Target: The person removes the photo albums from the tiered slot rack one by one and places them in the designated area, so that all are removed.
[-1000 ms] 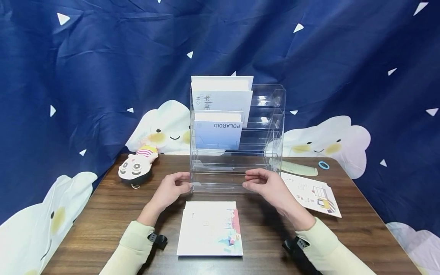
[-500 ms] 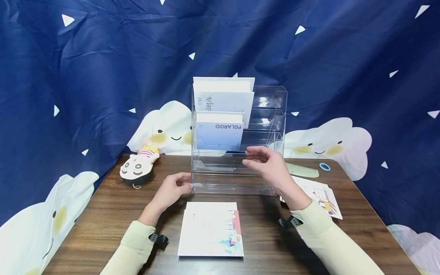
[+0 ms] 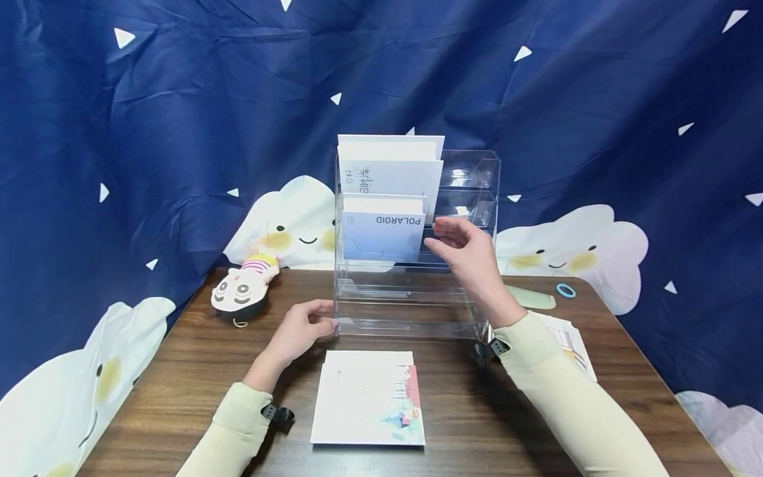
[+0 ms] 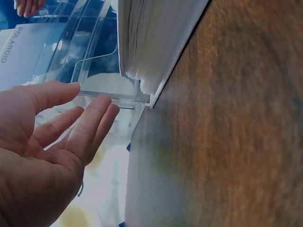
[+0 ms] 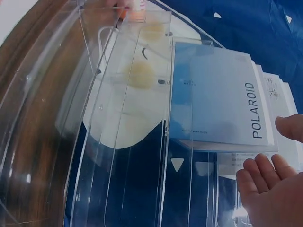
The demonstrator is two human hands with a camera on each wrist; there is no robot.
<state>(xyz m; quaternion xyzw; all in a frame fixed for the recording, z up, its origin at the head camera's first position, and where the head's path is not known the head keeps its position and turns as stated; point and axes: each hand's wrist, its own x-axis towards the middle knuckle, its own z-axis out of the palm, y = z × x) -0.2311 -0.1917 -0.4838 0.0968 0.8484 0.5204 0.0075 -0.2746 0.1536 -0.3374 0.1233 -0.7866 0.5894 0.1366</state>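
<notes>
A clear acrylic rack [image 3: 411, 327] with several tiers stands on the table. My left hand [image 3: 303, 329] is at its lower left corner, thumb and fingers extended with a gap between them; whether they touch the plastic is hard to tell. In the right wrist view, my right hand [image 5: 277, 189] has loosely bent fingers beside a blue book [image 5: 220, 97] marked POLAROID. No object shows between that thumb and fingers. This book leans in a middle tier, with white books [image 3: 390, 175] in the tiers behind it. In front of the rack lies a white illustrated book [image 3: 357, 404].
A panda-faced plush toy [image 3: 241, 288] lies at the back left. On the right are a pale green comb [image 3: 530, 297], a blue ring [image 3: 565, 290] and more white printed covers [image 3: 581, 344], partly hidden by my right arm. A blue curtain [image 3: 238, 86] hangs behind.
My right hand has risen from the rack's lowest tier to beside the POLAROID book's right edge. The left hand has stayed at the lower left corner.
</notes>
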